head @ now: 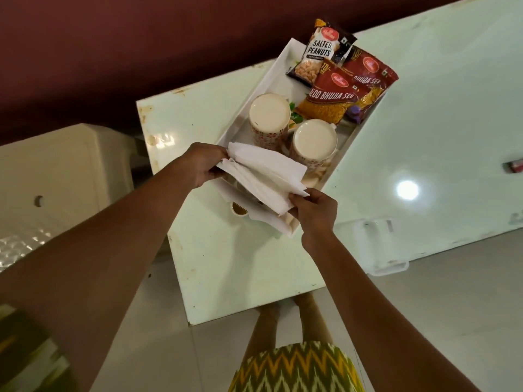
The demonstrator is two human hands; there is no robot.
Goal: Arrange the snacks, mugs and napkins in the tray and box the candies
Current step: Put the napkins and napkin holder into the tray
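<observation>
Holding item: napkins [266, 176], white, a loose folded stack, gripped at both ends above the near end of the tray [259, 91]. The left hand [203, 165] has its fingers curled round the far-left edge of the stack; the right hand [314, 210] pinches the near-right corner between thumb and fingers. Whether the stack touches the tray floor cannot be told. Tray: white, rectangular, raised rim, lying at an angle on the pale table [254, 264]. Contents, near to far: left mug [269, 114] and right mug [314, 140], both upside down, cream bases uppermost, patterned sides, standing side by side just beyond the napkins. Behind them is the front bhujia packet [331, 97], red and yellow, lying partly over the rear bhujia packet [370, 72], which overhangs the tray's right rim. The peanuts packet [319, 52], lettered "Salted Peanuts", lies at the far end, its top past the rim. A small purple item [355, 113] shows under the packets' edge, its kind not discernible. Also on the table: a clear plastic box [379, 241], well to the right of the tray, near the table's front edge.
</observation>
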